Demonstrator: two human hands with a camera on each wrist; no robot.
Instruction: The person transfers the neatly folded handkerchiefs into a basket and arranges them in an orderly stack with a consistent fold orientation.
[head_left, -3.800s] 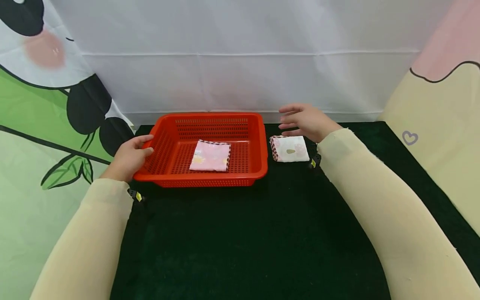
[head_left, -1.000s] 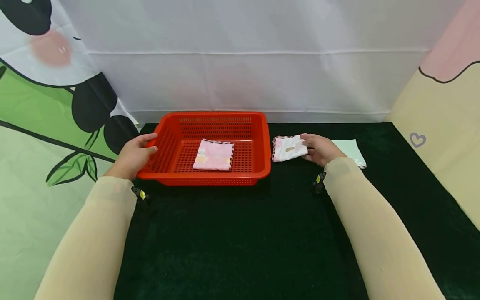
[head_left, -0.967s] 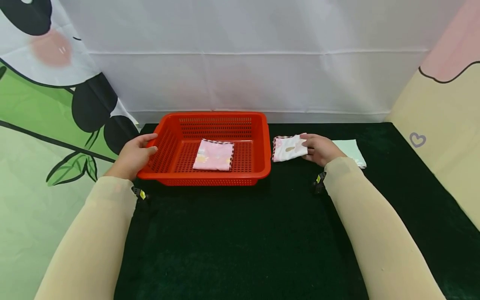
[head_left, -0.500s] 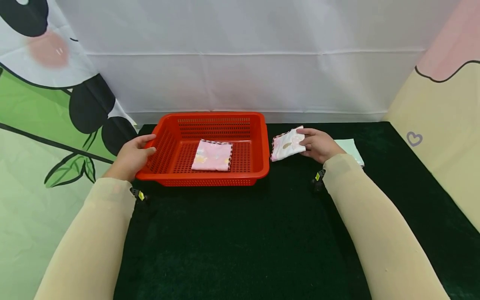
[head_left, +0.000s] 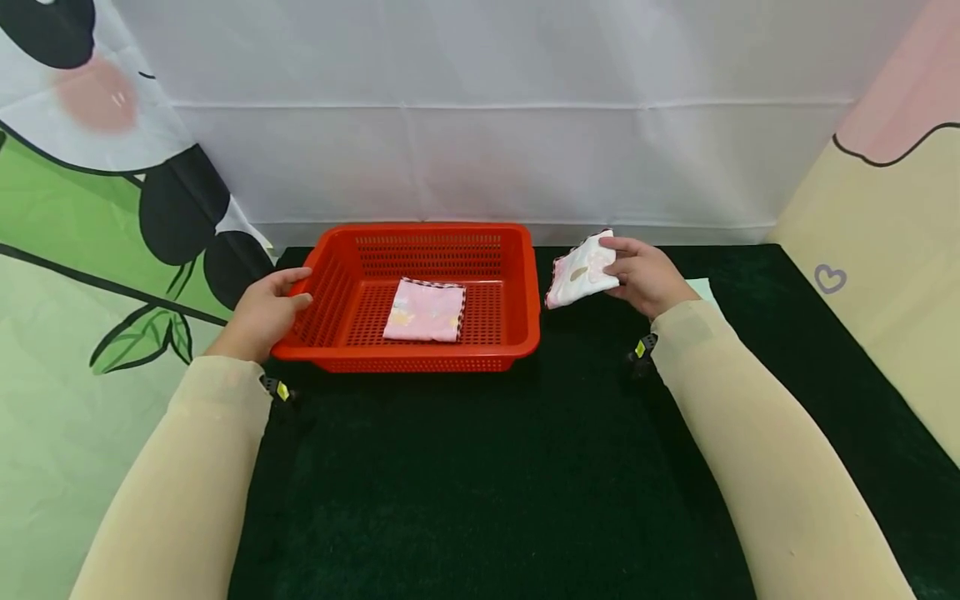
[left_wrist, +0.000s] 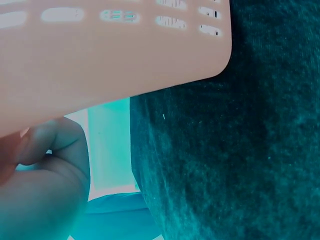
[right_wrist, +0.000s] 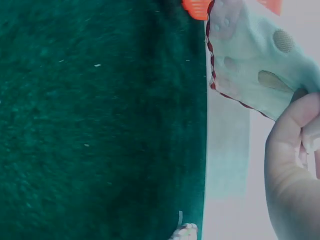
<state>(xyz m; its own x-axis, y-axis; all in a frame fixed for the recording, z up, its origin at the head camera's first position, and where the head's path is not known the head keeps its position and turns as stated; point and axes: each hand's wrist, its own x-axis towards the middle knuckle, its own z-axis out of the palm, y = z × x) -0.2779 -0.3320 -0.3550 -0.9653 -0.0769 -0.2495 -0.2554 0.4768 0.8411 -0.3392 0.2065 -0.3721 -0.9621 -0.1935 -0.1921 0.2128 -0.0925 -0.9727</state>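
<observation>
Your right hand pinches the white cloth, higher off the counter than a moment ago; left hand grips the red basket, pick-up looks done.

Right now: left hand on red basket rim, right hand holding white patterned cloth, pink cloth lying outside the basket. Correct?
No: the pink cloth lies inside the red basket, as the head view shows. The rest holds: left hand on its rim, right hand holding the white patterned cloth.
</observation>
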